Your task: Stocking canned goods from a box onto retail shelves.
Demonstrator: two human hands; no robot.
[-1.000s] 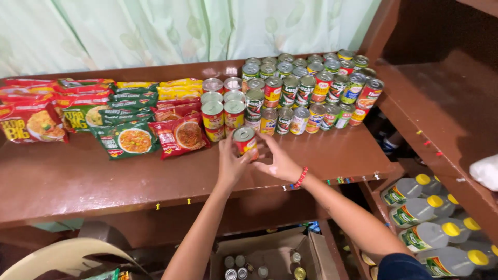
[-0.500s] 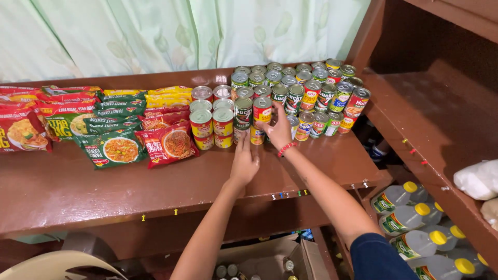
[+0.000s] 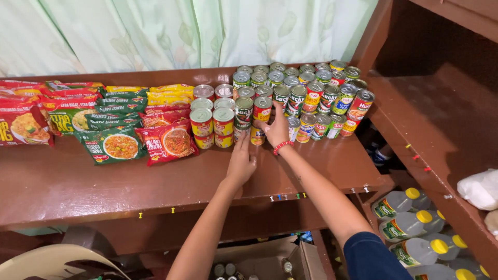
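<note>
Stacked tin cans (image 3: 306, 96) stand in rows at the back right of a brown wooden shelf (image 3: 155, 181). My right hand (image 3: 276, 130), with a red bead bracelet at the wrist, grips a red-labelled can (image 3: 262, 108) that sits on a yellow can (image 3: 257, 137) at the front of the stack. My left hand (image 3: 241, 162) lies flat on the shelf. Its fingers are spread and its fingertips touch the bottom can of a green-labelled stack (image 3: 243, 111) just left of the red can.
Red, green and yellow noodle packets (image 3: 119, 145) lie in rows on the shelf's left half. A second shelf (image 3: 441, 119) slopes away at right, bearing a white bag (image 3: 480, 187). Yellow-capped bottles (image 3: 410, 223) and a cardboard box (image 3: 270, 259) with cans sit below.
Both hands carried a can from above the shelf's front edge back to the can stack. My right hand set it atop the front row, and my left hand dropped to the shelf.
</note>
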